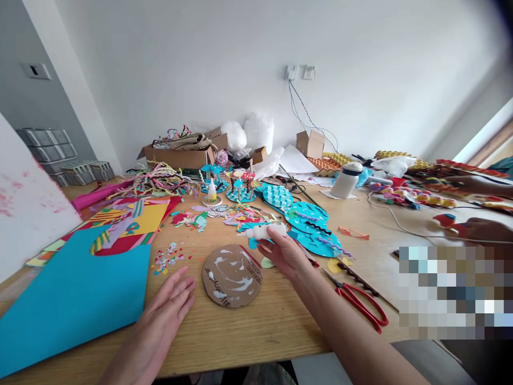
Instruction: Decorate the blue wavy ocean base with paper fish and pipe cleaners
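Note:
A round piece of brown cardboard (236, 275) lies on the wooden table before me, streaked with white glue. Just above its right edge, my right hand (282, 248) is closed around a white glue bottle (262, 231), whose nozzle points left. My left hand (170, 299) rests at the disc's left side, fingers stretched out and holding nothing. Beyond it lie small paper scraps (170, 258). A large sheet of blue paper (92, 289) spreads out on the far left. Red-handled scissors (363, 306) lie to the right of my right forearm.
Blue decorated discs (308, 216), cut paper fish (200, 220) and another glue bottle (212, 191) stand or lie farther back. A cardboard box (180, 158) of craft material is near the wall. At the right, another person's hand (489, 230) holds a colourful piece.

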The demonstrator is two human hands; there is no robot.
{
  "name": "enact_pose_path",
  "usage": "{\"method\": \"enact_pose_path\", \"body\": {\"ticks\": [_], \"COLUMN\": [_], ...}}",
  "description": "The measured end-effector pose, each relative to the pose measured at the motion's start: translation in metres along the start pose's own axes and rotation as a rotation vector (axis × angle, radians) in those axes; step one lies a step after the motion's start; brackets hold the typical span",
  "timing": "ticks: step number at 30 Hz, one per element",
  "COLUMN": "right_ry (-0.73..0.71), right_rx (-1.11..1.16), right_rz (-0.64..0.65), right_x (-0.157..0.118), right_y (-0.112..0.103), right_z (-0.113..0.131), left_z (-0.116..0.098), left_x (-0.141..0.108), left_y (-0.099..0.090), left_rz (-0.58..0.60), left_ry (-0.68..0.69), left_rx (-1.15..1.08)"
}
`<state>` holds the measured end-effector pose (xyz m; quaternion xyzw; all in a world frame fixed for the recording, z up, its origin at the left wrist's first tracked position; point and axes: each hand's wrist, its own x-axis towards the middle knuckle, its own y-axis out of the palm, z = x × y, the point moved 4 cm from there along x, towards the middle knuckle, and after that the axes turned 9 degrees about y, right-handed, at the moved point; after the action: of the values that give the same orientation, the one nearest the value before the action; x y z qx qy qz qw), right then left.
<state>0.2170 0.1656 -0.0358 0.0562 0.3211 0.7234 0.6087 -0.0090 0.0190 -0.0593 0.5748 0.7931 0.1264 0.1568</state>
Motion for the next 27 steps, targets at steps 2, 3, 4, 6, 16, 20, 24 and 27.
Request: {"method": "enact_pose_path", "body": {"ticks": [2,3,4,6,16,20,24,27], "right_ry": [0.004,0.002,-0.001,-0.014,-0.008,0.027,-0.151,-0.29], "right_rx": [-0.013,-0.023,-0.031,-0.037,-0.003,0.002,-0.139,-0.378], "right_rz": [0.0,-0.006,-0.017,-0.044,-0.03,-0.014,-0.072,-0.085], "right_x": [0.0,0.0,0.0,0.0,-0.007,-0.021,-0.031,-0.035], "right_y": [0.001,0.001,0.002,0.003,0.014,0.013,0.004,0.003], "right_z": [-0.004,-0.006,-0.008,-0.012,-0.028,-0.034,-0.015,0.005], "left_z": [-0.001,-0.001,-0.002,-0.003,-0.012,-0.028,-0.047,-0.038], "left_x": [0.0,0.001,0.002,0.003,0.018,0.034,0.03,0.004], "left_y": [0.006,0.009,0.011,0.016,0.017,0.005,-0.005,0.01], "left_rz": [-0.03,-0.045,-0.063,-0.097,-0.13,-0.154,-0.096,0.235], "left_ry": [-0.044,-0.063,-0.082,-0.118,-0.132,-0.026,0.379,0.788], "left_rx": [-0.073,-0.093,-0.11,-0.138,-0.108,0.0,0.463,0.95]}}
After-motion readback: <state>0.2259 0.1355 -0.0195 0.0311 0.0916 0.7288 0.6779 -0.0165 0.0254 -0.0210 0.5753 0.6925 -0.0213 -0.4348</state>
